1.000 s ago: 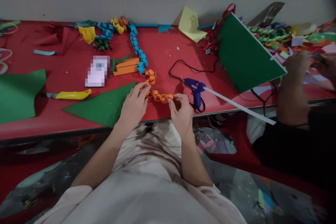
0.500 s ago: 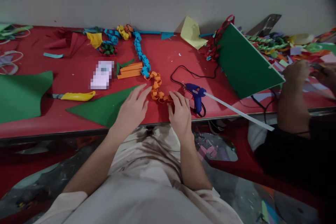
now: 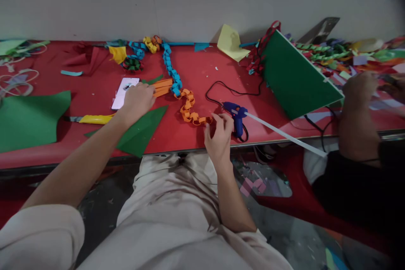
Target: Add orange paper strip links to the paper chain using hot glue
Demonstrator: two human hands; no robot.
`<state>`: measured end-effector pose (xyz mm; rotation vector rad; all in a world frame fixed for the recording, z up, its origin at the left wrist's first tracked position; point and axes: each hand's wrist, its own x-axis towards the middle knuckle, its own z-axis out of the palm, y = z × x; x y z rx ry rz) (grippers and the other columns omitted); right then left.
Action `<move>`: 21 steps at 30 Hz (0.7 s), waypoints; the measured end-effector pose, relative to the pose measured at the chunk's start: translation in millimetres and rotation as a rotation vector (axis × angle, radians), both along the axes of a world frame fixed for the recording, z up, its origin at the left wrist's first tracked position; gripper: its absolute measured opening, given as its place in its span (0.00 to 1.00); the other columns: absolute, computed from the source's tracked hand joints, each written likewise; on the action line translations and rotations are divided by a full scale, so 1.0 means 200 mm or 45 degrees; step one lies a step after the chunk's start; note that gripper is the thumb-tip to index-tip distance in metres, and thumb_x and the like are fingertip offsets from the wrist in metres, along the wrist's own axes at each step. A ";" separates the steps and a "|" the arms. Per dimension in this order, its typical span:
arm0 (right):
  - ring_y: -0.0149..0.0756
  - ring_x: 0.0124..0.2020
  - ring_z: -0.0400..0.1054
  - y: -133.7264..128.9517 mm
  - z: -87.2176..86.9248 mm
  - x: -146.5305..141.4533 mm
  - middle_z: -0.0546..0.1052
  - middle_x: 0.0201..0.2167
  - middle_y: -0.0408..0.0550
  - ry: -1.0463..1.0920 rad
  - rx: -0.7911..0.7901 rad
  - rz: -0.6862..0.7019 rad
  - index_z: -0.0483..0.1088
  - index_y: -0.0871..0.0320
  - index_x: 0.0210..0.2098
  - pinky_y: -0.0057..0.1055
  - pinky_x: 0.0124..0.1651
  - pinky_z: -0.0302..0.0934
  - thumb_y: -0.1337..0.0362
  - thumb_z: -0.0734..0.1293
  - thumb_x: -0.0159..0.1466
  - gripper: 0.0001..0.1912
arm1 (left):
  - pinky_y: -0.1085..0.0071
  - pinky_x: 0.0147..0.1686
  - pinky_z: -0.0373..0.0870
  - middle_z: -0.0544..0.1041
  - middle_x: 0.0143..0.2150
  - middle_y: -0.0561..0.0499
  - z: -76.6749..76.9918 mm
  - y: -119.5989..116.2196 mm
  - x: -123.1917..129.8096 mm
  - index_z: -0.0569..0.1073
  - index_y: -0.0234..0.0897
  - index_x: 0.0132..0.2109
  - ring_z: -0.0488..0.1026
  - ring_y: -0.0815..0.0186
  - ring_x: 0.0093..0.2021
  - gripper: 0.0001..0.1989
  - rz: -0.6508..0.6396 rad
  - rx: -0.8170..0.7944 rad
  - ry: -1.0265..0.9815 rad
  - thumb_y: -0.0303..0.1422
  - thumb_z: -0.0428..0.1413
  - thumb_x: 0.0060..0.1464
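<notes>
Apparently picking from orange paper strips with left hand, well apart from right hand curled at orange paper chain — with neither grip discernible — next needing just one freed.

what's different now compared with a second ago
The left hand has left the paper chain and moved left and forward, to the near ends of the orange strips, beside the phone; whether it grips any is unclear. The right hand stays at the chain's orange end. The glue gun and yellow knife lie as before.
</notes>
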<state>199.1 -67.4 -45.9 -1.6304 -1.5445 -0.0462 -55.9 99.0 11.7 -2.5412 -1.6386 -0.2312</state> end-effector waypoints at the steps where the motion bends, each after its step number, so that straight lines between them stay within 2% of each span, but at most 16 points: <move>1: 0.50 0.60 0.64 0.00 0.00 0.00 0.66 0.56 0.66 0.019 0.036 0.005 0.69 0.63 0.59 0.51 0.64 0.64 0.63 0.62 0.72 0.18 | 0.54 0.56 0.71 0.79 0.45 0.41 0.02 -0.02 -0.01 0.77 0.31 0.47 0.75 0.50 0.54 0.10 0.001 0.006 -0.016 0.31 0.54 0.65; 4: 0.46 0.56 0.68 -0.03 0.04 -0.01 0.69 0.51 0.62 0.123 0.144 0.007 0.73 0.60 0.53 0.48 0.61 0.67 0.65 0.61 0.72 0.14 | 0.58 0.60 0.67 0.77 0.41 0.49 0.10 -0.12 -0.06 0.75 0.33 0.46 0.74 0.57 0.53 0.12 0.002 0.049 -0.049 0.36 0.51 0.69; 6: 0.44 0.52 0.71 -0.06 0.09 -0.03 0.72 0.48 0.58 0.252 0.149 0.055 0.74 0.56 0.50 0.45 0.57 0.69 0.64 0.61 0.73 0.12 | 0.60 0.59 0.66 0.77 0.39 0.51 0.16 -0.24 -0.07 0.74 0.35 0.45 0.75 0.59 0.50 0.09 0.036 0.171 -0.132 0.35 0.52 0.68; 7: 0.43 0.50 0.72 -0.07 0.11 -0.05 0.74 0.47 0.56 0.349 0.112 0.126 0.74 0.55 0.49 0.44 0.55 0.70 0.63 0.61 0.73 0.11 | 0.59 0.58 0.66 0.78 0.40 0.51 0.19 -0.31 -0.06 0.74 0.36 0.46 0.75 0.58 0.50 0.07 -0.001 0.210 -0.178 0.34 0.53 0.67; 10: 0.40 0.48 0.74 -0.11 0.18 -0.11 0.78 0.50 0.54 0.704 -0.092 0.465 0.71 0.53 0.56 0.38 0.49 0.72 0.57 0.63 0.73 0.15 | 0.58 0.51 0.67 0.81 0.44 0.49 0.21 -0.56 0.03 0.74 0.38 0.47 0.77 0.56 0.48 0.05 -0.269 0.187 -0.210 0.30 0.55 0.65; 12: 0.38 0.44 0.76 -0.12 0.20 -0.14 0.79 0.49 0.52 0.894 -0.195 0.597 0.70 0.52 0.58 0.36 0.46 0.73 0.53 0.67 0.71 0.19 | 0.58 0.46 0.66 0.82 0.44 0.48 0.19 -0.69 0.10 0.74 0.38 0.45 0.78 0.56 0.46 0.05 -0.418 0.149 -0.192 0.29 0.54 0.66; 14: 0.35 0.37 0.76 -0.12 0.20 -0.14 0.81 0.42 0.49 0.996 -0.265 0.592 0.74 0.53 0.52 0.34 0.42 0.73 0.53 0.69 0.69 0.16 | 0.59 0.43 0.66 0.82 0.44 0.47 0.14 -0.77 0.16 0.74 0.39 0.44 0.78 0.57 0.44 0.06 -0.486 0.115 -0.214 0.29 0.52 0.68; 16: 0.34 0.33 0.75 -0.13 0.20 -0.11 0.81 0.37 0.46 1.042 -0.324 0.553 0.75 0.54 0.46 0.33 0.40 0.73 0.53 0.70 0.68 0.13 | 0.60 0.44 0.67 0.83 0.46 0.48 0.08 -0.81 0.19 0.74 0.39 0.46 0.79 0.58 0.45 0.06 -0.507 0.045 -0.356 0.32 0.53 0.70; 19: 0.34 0.35 0.76 -0.13 0.18 -0.07 0.82 0.39 0.47 1.055 -0.345 0.530 0.75 0.55 0.44 0.33 0.41 0.73 0.52 0.71 0.67 0.14 | 0.64 0.47 0.71 0.82 0.49 0.48 -0.02 -0.80 0.20 0.73 0.40 0.53 0.80 0.60 0.47 0.10 -0.394 -0.137 -0.708 0.38 0.54 0.70; 21: 0.33 0.36 0.76 -0.14 0.18 -0.06 0.82 0.42 0.48 1.053 -0.350 0.540 0.75 0.55 0.45 0.33 0.41 0.73 0.52 0.71 0.67 0.14 | 0.66 0.47 0.73 0.82 0.50 0.49 -0.06 -0.80 0.20 0.73 0.40 0.55 0.80 0.63 0.45 0.11 -0.290 -0.245 -0.871 0.37 0.54 0.69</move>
